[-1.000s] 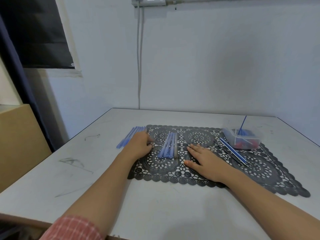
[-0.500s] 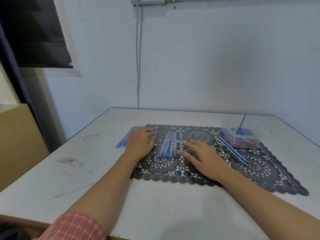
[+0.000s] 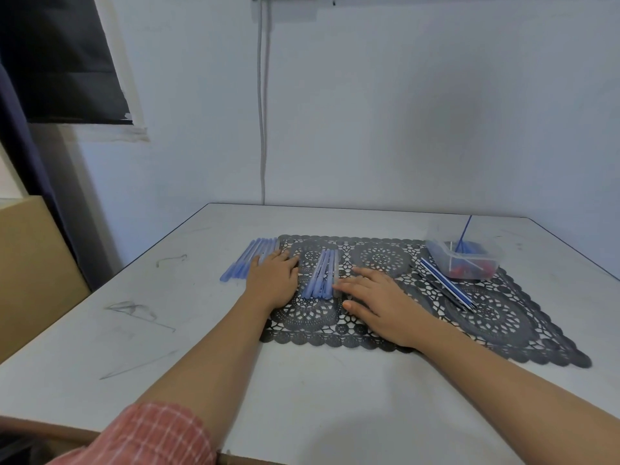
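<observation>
A dark lace placemat [image 3: 496, 317] lies on the white table [image 3: 302, 391]. A bundle of several pale blue pen barrels [image 3: 321, 272] lies on the mat's left part. My left hand [image 3: 273, 280] lies flat just left of the bundle, fingers straight, its fingertips reaching a second row of blue pen barrels [image 3: 245, 260] on the bare table. My right hand [image 3: 375, 298] rests palm down on the mat right of the bundle, with its fingertips touching the bundle's right side.
A clear plastic tub [image 3: 464, 258] of blue and red pen parts stands at the mat's back right, one blue refill sticking up. Thin dark and blue refills [image 3: 448, 287] lie beside it. A wall is close behind. A brown cabinet [image 3: 30, 273] stands left.
My right hand has slid left and forward until its fingertips reach the middle bundle. My left hand has flattened and shifted slightly right, beside the bundle.
</observation>
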Action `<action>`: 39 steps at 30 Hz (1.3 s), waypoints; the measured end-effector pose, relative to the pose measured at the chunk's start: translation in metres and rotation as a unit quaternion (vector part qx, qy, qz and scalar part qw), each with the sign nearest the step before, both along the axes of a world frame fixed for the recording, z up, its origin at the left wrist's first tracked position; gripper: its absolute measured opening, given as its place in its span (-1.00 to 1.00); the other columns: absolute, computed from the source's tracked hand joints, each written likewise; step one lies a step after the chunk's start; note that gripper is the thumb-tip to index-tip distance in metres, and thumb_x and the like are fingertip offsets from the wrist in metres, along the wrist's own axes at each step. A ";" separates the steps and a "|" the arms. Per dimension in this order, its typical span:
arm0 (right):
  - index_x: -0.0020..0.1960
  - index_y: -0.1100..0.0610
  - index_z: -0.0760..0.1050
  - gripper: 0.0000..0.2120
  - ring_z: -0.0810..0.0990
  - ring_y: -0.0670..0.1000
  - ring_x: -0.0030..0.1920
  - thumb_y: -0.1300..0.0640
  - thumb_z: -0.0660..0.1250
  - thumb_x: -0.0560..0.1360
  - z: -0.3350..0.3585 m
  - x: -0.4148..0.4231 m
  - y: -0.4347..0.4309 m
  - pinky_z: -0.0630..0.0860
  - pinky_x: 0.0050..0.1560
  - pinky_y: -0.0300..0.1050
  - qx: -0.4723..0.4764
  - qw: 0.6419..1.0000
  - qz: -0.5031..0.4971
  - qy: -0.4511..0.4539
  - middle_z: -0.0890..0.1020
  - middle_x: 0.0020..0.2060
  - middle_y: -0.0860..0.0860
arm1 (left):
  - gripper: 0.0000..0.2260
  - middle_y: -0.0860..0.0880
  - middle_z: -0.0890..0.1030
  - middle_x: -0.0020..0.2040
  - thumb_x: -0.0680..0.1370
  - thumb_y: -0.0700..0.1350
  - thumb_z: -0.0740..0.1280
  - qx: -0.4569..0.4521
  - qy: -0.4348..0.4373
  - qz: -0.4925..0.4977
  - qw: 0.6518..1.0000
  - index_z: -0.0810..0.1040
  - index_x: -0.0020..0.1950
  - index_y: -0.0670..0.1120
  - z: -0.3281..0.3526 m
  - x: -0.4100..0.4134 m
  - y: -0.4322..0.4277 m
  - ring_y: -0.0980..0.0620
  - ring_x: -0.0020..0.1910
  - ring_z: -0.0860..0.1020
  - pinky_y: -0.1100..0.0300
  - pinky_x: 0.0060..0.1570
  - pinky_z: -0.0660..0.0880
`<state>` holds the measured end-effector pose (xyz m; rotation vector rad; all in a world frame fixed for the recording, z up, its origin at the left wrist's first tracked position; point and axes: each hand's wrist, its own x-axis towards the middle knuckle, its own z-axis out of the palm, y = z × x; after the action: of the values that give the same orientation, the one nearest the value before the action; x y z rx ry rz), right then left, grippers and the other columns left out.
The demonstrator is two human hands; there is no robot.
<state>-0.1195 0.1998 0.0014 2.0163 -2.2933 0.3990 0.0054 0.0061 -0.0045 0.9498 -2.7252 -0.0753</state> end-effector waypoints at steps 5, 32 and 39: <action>0.37 -0.10 0.29 -0.30 0.10 -0.02 0.45 -0.41 -0.26 0.44 0.000 0.001 0.001 0.13 0.42 0.08 -0.005 1.000 0.007 0.023 0.29 0.41 -0.14 | -0.61 0.03 0.23 0.49 0.65 -0.02 -0.03 -0.005 0.002 0.004 1.000 0.25 0.48 0.02 -0.001 0.000 0.001 0.05 0.48 0.10 -0.07 0.44 -0.04; 0.38 0.05 0.34 -0.47 0.54 0.03 0.01 0.30 0.25 0.44 0.028 -0.015 0.019 0.51 0.05 -0.03 -0.057 0.950 -0.288 -0.106 0.56 0.10 0.07 | -0.71 0.05 0.50 0.27 0.60 -0.07 0.14 -0.076 0.108 -0.036 0.991 0.53 0.25 0.00 0.009 0.003 0.005 0.05 0.36 0.29 -0.01 0.41 -0.01; 0.21 0.10 0.53 -0.71 0.47 -0.02 -0.01 0.25 0.27 0.51 0.046 -0.008 0.029 0.31 -0.03 -0.24 -0.278 0.924 -0.213 -0.151 0.51 -0.11 -0.05 | -0.68 0.05 0.63 -0.11 0.48 0.00 0.12 -0.158 0.268 -0.127 0.942 0.67 -0.10 -0.03 0.023 0.000 0.024 -0.03 0.06 0.52 0.09 0.18 0.20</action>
<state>-0.1280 0.2289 0.0478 1.2177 -2.3192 1.2202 0.0050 0.0296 0.0184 0.4038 -2.2411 0.0504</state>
